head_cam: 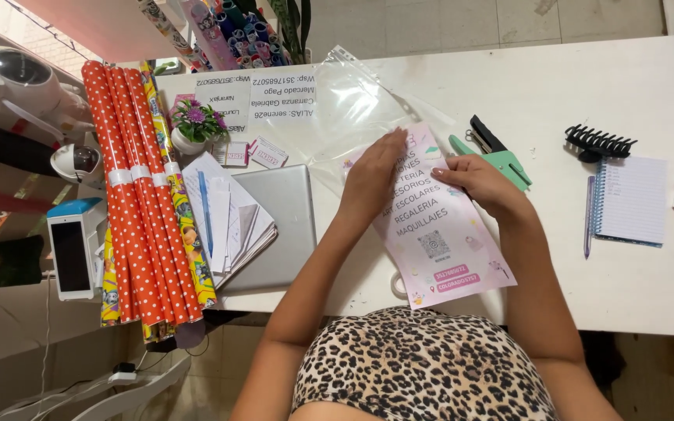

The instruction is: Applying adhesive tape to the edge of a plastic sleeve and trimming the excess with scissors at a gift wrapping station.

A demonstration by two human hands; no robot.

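We see a pink paper sheet (442, 234) lying flat on the white bench (587, 86), its top end under a clear plastic bag (352, 109). Our left hand (374, 175) lies open on the sheet; our right hand (477, 181) curls loosely at its top edge. It looks thin, light and bendy, so hold its edges softly.

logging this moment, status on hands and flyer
Left hand flat on pink flyer. Right hand at flyer's top edge. Clear plastic sleeve beneath, open.
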